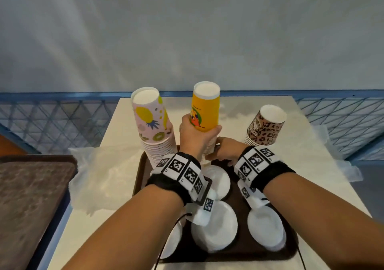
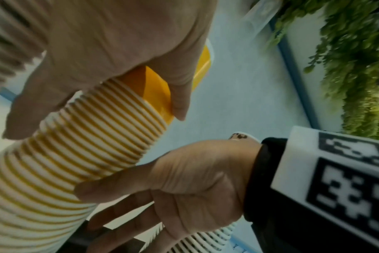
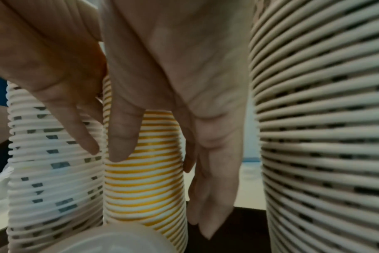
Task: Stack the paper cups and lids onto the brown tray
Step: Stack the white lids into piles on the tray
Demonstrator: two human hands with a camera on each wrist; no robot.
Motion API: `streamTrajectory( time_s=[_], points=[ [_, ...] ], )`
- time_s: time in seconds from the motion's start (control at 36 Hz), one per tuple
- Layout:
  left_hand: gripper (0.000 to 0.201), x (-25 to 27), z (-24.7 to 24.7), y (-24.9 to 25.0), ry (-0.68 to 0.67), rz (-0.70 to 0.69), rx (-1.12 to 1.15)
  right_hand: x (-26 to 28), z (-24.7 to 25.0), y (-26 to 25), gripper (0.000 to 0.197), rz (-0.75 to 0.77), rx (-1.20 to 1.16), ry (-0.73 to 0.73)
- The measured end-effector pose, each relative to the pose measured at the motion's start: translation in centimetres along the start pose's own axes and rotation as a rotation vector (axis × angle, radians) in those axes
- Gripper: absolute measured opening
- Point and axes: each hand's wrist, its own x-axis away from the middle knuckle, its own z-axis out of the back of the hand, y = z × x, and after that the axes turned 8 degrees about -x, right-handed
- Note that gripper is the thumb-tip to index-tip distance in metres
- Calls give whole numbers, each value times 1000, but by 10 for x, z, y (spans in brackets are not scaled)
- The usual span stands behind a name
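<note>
A tall stack of upside-down yellow paper cups [image 1: 205, 107] [image 2: 86, 154] [image 3: 145, 179] stands at the far edge of the brown tray [image 1: 239, 251]. My left hand [image 1: 197, 136] [image 2: 119, 51] grips its upper part. My right hand [image 1: 224, 151] [image 2: 195, 179] [image 3: 162, 85] holds its ribbed lower part between thumb and fingers. A pink fruit-print cup stack [image 1: 151, 120] [image 3: 50, 162] stands at the tray's far left corner. A leopard-print cup stack [image 1: 266, 126] [image 3: 325, 119] stands far right. White lids [image 1: 214, 226] lie in piles on the tray.
Crumpled clear plastic bags lie left [image 1: 99, 176] and right [image 1: 342, 165] of the tray on the white table [image 1: 307, 186]. A brown mottled surface [image 1: 31, 197] sits lower left. A blue lattice railing [image 1: 52, 120] runs behind the table.
</note>
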Motion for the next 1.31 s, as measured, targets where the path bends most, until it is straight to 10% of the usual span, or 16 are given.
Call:
streamTrajectory(
  time_s=[0.47, 0.64, 0.86, 0.97, 1.11, 1.31],
  points=[
    [66, -15, 2, -20, 43, -37, 151, -69, -19, 37, 91, 98, -260, -117],
    [65, 1, 13, -1, -32, -178, 212, -55, -11, 36, 117, 212, -481, 59],
    [68, 38, 33, 22, -132, -381, 141, 9, 4, 8, 94, 354, -354, 171],
    [79, 58, 43, 11, -189, -381, 74, 43, 1, 7, 41, 399, -369, 16],
    [83, 76, 58, -14, -253, -346, 86, 81, -18, 2, 76, 449, -415, -66],
    [85, 94, 103, -43, -329, -274, 129, 100, -53, -8, 76, 392, -387, -145]
  ],
)
